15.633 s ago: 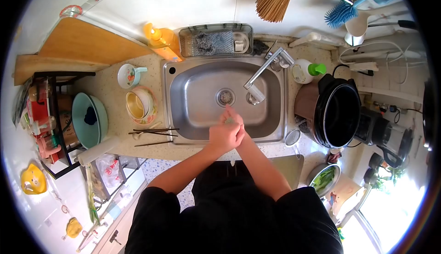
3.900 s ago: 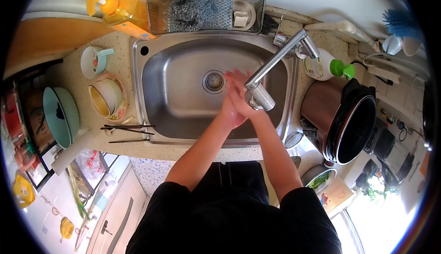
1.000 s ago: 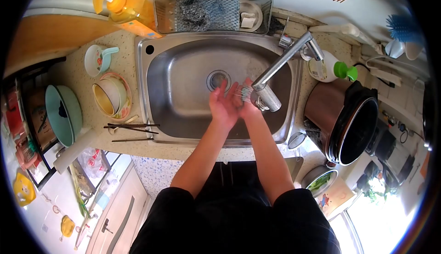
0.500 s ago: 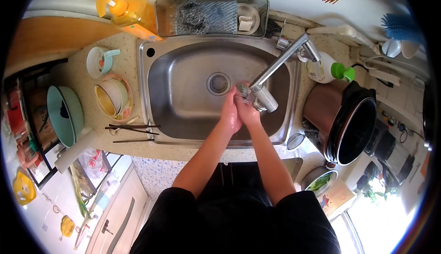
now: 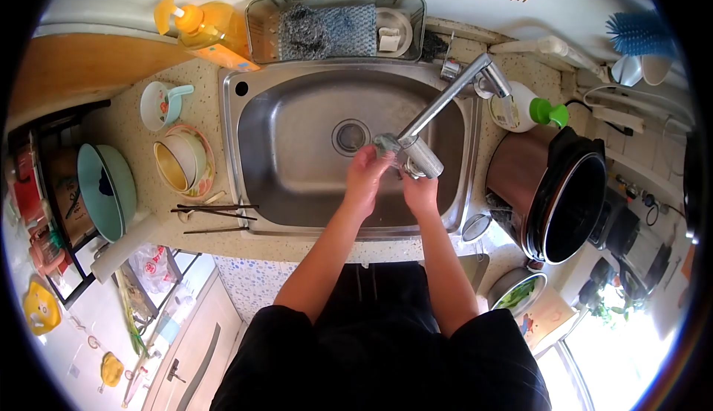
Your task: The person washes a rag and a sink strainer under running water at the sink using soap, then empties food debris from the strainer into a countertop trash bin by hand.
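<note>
My left hand [image 5: 365,176] is over the sink [image 5: 297,158], right of and below the drain. Its fingers are bent round a small see-through grey-green thing [image 5: 385,143], whose kind I cannot make out. Beside it, my right hand [image 5: 421,192] is under the faucet head [image 5: 423,158], its fingers largely hidden by the metal. A little gap separates the two hands. Water seems to run from the spout between them.
A dark ridged caddy [image 5: 334,28] with scouring pads stands behind the sink, next to an orange pump bottle [image 5: 212,28]. Bowls [image 5: 177,160] and chopsticks [image 5: 217,209] lie left. On the right are a green-capped bottle [image 5: 516,108], a large cooker [image 5: 523,184] and a small strainer [image 5: 476,227].
My hands were pressed together under the faucet. Now they are apart: the left has shifted slightly left, the right slightly right. The grey-green thing shows more clearly.
</note>
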The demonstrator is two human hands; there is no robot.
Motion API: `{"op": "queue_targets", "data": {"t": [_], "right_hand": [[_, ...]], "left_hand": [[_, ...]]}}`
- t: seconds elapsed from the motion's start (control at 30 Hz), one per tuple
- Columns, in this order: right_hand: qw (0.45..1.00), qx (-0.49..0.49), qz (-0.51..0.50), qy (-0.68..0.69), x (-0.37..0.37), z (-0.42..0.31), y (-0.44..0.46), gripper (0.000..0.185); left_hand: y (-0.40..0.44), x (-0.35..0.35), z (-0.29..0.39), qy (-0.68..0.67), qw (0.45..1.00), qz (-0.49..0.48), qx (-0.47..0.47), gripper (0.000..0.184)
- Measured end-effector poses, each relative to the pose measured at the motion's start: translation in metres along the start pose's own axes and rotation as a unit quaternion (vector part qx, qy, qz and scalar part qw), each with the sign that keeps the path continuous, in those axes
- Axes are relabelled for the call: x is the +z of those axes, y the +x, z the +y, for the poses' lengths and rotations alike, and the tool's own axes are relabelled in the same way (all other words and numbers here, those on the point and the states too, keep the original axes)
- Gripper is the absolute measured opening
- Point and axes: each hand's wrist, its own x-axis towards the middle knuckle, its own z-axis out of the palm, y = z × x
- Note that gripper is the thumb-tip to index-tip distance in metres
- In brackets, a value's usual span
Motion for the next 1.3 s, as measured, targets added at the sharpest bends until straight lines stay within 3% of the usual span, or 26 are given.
{"op": "queue_targets", "data": {"t": [0.03,0.13,0.23,0.33,0.53,0.63,0.73,0.83,0.93,1.03,1.13,1.23,1.3], "right_hand": [[0.999,0.033,-0.018,-0.005,-0.002,-0.010,-0.002,0.036],[0.999,-0.006,-0.028,0.021,-0.001,-0.020,-0.007,0.033],[0.998,-0.007,0.012,0.063,0.003,-0.004,-0.008,0.029],[0.997,0.019,0.065,0.031,0.003,0.007,-0.007,0.027],[0.996,0.012,0.076,0.039,0.000,0.021,-0.007,0.034],[0.981,-0.123,0.084,-0.124,-0.007,0.027,-0.005,0.036],[0.929,-0.250,0.125,-0.243,-0.012,0.011,-0.008,0.035],[0.972,-0.166,0.071,-0.149,-0.002,0.006,-0.012,0.028],[0.962,-0.238,0.075,-0.109,0.009,-0.017,-0.017,0.011],[0.985,-0.158,0.021,-0.073,0.017,-0.026,-0.024,0.008],[0.983,-0.175,-0.051,-0.040,0.017,-0.029,-0.028,0.013],[0.977,-0.205,-0.061,-0.015,0.014,-0.037,-0.033,0.012],[0.976,-0.171,-0.132,-0.006,0.005,-0.046,-0.039,0.014]], "left_hand": [[-0.003,0.005,0.005,-0.019,1.000,0.006,0.013,0.025],[0.002,0.002,-0.004,-0.050,0.998,0.007,0.034,0.024],[0.007,-0.006,-0.009,-0.073,0.996,0.037,-0.045,0.023],[0.005,0.001,-0.009,-0.107,0.993,0.036,-0.045,0.018],[0.002,0.010,-0.002,-0.185,0.981,0.050,-0.019,0.016],[0.013,-0.006,-0.019,-0.183,0.982,0.036,-0.009,0.017],[0.016,-0.007,-0.025,-0.209,0.978,0.023,0.002,0.019],[0.014,0.001,-0.024,-0.241,0.970,0.036,0.009,0.014],[0.010,0.007,-0.018,-0.276,0.960,0.033,-0.011,0.020],[0.002,0.022,0.006,-0.306,0.947,-0.002,-0.096,0.034],[-0.003,0.012,0.003,-0.296,0.944,0.004,-0.147,0.054],[0.001,0.006,0.000,-0.308,0.940,-0.023,-0.145,0.066],[0.029,-0.012,-0.021,-0.379,0.908,-0.130,-0.124,0.066]]}}
